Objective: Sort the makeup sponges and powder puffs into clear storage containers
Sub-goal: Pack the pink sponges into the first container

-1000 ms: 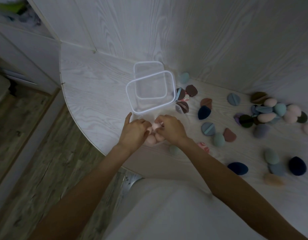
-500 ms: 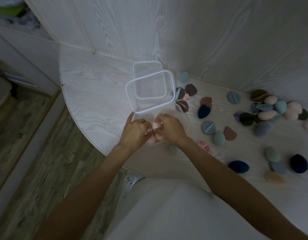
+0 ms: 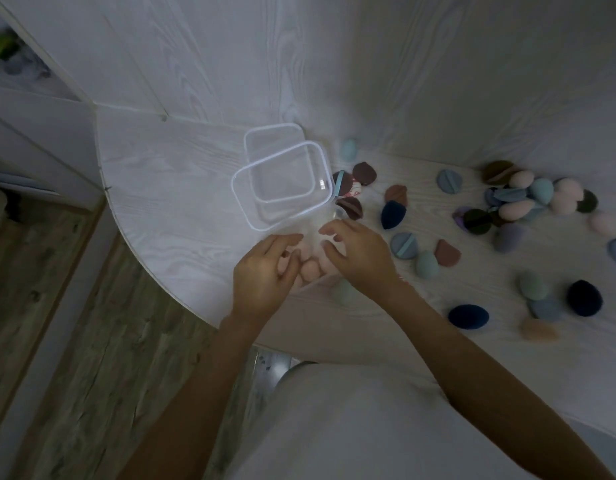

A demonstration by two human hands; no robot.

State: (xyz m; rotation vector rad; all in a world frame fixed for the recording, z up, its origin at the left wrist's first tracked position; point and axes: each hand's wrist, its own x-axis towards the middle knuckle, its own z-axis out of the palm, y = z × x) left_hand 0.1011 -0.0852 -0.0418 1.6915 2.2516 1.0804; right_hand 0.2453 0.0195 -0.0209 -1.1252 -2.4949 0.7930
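Both my hands have loosened and drawn apart since a moment ago, when they were pinched together over the pink sponges. Now my left hand point(image 3: 265, 271) hovers with fingers curled but released, and my right hand point(image 3: 360, 252) is spread, gripping nothing. Between them, the pale pink egg-shaped makeup sponges point(image 3: 311, 268) lie on the white wood-grain table point(image 3: 168, 188), just in front of the clear square plastic container point(image 3: 282, 183). More sponges and puffs lie scattered to my right.

no readable text, labels or numbers
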